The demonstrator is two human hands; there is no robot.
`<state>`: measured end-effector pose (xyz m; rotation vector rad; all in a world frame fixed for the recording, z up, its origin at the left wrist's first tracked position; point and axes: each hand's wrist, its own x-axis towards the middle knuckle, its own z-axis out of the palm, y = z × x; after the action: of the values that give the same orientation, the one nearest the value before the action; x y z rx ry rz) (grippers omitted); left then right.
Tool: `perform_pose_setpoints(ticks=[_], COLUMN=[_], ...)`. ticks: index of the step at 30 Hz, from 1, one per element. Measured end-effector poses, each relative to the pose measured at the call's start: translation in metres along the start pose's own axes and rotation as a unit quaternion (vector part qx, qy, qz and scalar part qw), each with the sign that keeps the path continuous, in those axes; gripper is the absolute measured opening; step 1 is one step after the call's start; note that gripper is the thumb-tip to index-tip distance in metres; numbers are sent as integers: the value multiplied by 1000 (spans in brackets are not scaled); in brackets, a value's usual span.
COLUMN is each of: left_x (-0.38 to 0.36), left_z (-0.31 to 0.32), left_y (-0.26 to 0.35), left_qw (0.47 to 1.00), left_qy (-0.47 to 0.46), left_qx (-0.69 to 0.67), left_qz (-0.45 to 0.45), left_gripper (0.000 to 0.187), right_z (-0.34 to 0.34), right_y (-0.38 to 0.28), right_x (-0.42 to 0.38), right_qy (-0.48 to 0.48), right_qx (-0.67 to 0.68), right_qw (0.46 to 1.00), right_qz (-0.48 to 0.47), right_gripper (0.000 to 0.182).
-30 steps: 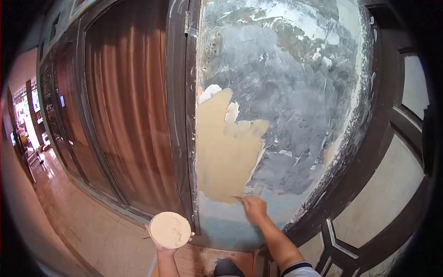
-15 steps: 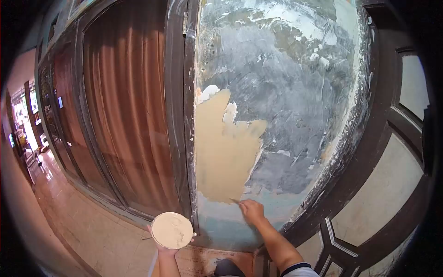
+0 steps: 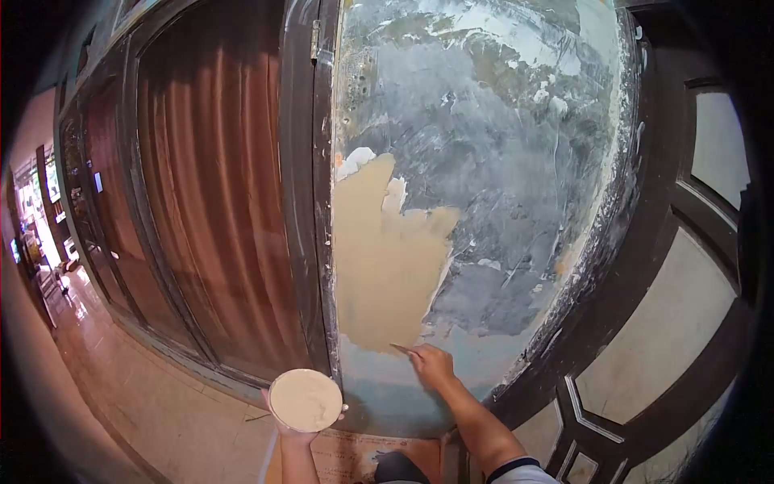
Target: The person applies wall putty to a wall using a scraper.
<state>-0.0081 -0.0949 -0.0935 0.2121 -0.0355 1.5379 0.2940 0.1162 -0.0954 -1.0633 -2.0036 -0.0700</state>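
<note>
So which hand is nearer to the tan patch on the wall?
Right. The right hand is just below the tan patch's lower edge; the left hand is farther down and left, holding the tub.

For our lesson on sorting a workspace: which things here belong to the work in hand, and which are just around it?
In the work:
- beige paste in a round tub, on the left hand
- thin blade in the right hand
- partly coated wall

Just around:
- brown curtain
- hinge
- panelled door

The patch (image 3: 387, 266) is plain tan, the wall (image 3: 500, 161) mottled grey and white, the curtain (image 3: 218, 202) reddish-brown.
</note>
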Motion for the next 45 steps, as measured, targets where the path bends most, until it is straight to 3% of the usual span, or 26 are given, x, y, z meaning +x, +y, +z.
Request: perform_pose_setpoints(ticks=[2,7,12,14,16,18,22,33,41,45], left_x=[10,43,67,73,81,87,97,106,108,114], left_z=[-7,28,59,78,79,90,102,103,107,99], left_y=[-1,-15,-31,-37,-38,-40,-44,-48,-52,-55], left_qw=[1000,999,994,992,993,992,990,988,990,987], left_qy=[-29,-32,-84,-100,-87,-88,-107,-112,-78,-109], left_qx=[5,30,56,53,61,61,63,72,92,72], left_qz=[0,-24,-48,-56,-57,-61,-68,-75,-74,-90], left_gripper=[114,117,118,119,118,117,115,111,113,118], right_z=[-4,-85,-155,-165,-181,-195,-208,-205,-198,-189], right_y=[4,-13,-54,-63,-88,-110,-122,-129,-130,-120], right_x=[4,70,90,91,86,84,82,80,74,73], right_qy=[-45,107,60,26,8,-13,-47,-28,-16,-4], right_qx=[-41,-11,32,45,41,24,-35,-45,-22,-17], right_qw=[998,994,997,985,981,959,943,930,936,948], right_qz=[19,11,19,-167,-189,-283,-329,-363,-350,-317], right_gripper=[11,11,12,16,23,28,42,33,33,34])
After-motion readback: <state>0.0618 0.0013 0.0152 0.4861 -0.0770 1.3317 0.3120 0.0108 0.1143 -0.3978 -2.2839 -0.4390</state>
